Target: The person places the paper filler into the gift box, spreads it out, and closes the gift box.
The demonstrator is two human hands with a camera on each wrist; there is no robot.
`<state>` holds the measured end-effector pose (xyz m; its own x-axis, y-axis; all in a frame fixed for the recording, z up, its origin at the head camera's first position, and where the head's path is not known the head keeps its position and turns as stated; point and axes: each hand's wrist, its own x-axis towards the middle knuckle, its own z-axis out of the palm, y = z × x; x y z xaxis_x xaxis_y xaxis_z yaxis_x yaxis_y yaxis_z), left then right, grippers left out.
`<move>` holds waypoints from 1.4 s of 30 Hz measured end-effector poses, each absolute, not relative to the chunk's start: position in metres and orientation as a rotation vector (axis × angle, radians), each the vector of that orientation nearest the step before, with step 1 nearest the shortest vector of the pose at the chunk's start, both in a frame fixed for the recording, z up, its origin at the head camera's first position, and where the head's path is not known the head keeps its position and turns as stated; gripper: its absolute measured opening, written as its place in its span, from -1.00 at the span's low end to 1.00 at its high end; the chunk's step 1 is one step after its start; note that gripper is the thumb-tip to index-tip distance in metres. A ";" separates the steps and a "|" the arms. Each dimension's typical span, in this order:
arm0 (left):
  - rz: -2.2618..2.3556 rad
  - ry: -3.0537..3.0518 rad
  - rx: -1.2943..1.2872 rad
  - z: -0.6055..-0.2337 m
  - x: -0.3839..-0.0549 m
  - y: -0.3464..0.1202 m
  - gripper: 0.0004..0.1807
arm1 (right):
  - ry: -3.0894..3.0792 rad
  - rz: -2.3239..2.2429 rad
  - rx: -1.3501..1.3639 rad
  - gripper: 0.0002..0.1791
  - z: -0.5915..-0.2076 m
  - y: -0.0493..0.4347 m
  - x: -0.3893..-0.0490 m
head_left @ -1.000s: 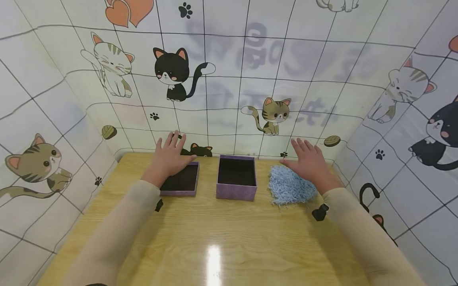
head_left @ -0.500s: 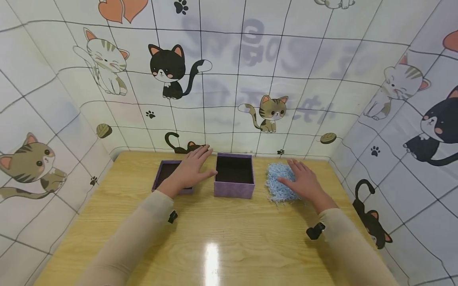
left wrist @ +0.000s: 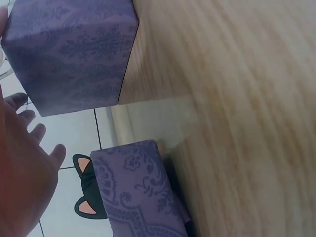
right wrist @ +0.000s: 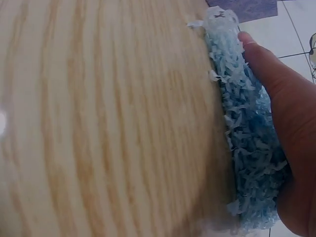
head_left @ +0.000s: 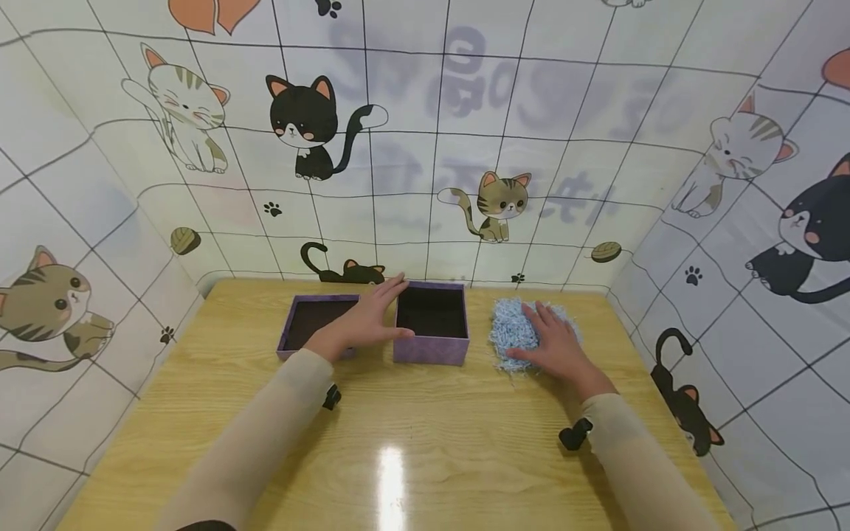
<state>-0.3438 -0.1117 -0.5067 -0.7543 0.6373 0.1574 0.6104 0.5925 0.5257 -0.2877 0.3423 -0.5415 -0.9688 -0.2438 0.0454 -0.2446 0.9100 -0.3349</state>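
Note:
In the head view a deep purple box (head_left: 430,351) with a dark inside stands mid-table. My left hand (head_left: 364,321) is at its left side, fingers spread and thumb near the front left corner; contact is hard to tell. Under that forearm side lies a shallow purple box lid (head_left: 317,317), inside up, partly hidden by the hand. The left wrist view shows the patterned side of the box (left wrist: 74,59) close to the fingertips. My right hand (head_left: 556,346) is spread over a pile of light blue shredded paper (head_left: 511,324), seen in the right wrist view with the thumb along its edge.
All three items sit near the back of a wooden table (head_left: 451,420). Behind and beside it rises a white wall covering (head_left: 412,214) with black grid lines and cartoon cats. A small black wrist device (head_left: 575,435) is on each arm.
My left hand has moved right, from over the lid to the box's left side. My right hand has lowered and shifted slightly left onto the blue shredded paper. The view has shifted a little.

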 end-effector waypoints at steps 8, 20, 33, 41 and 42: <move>0.914 2.714 1.089 -0.505 -0.348 -0.114 0.34 | -3.126 0.473 0.367 0.32 -0.551 0.347 -0.289; 0.957 2.680 1.064 -0.508 -0.348 -0.117 0.35 | -3.087 0.416 0.356 0.20 -0.552 0.344 -0.291; 1.015 2.660 1.014 -0.512 -0.347 -0.118 0.29 | -2.942 0.783 0.419 -0.02 -0.557 0.353 -0.301; 1.004 2.659 1.026 -0.511 -0.348 -0.118 0.30 | -2.836 1.079 0.340 -0.05 -0.542 0.356 -0.300; 1.004 2.657 1.028 -0.511 -0.348 -0.118 0.30 | -2.822 1.103 0.336 -0.06 -0.539 0.355 -0.300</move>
